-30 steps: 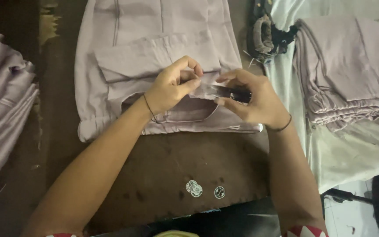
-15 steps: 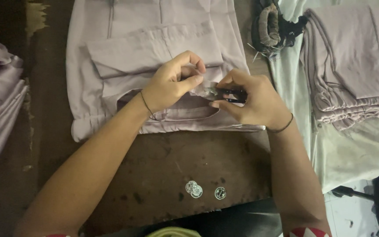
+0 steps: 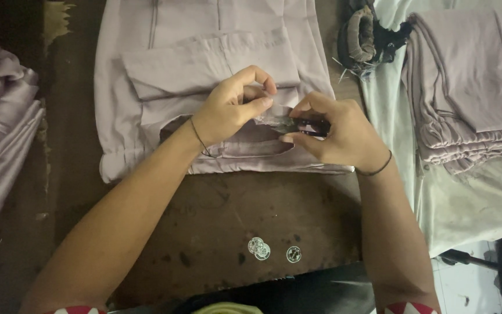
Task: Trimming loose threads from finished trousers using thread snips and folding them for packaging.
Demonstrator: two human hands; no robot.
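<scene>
Head cam, L to R: left hand pinches a fold of the lilac garment lying flat on the tabletop. Just right of it, touching, right hand has its grip closed on a small dark tool, tip pointing left toward the pinched fold.

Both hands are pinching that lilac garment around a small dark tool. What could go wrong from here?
1. The dark tool in the right hand sits close to the left hand fingertips; it might nick them.
2. It could snag the lilac garment pinched there.
3. The three round stickers might catch on a dragged hem.
</scene>
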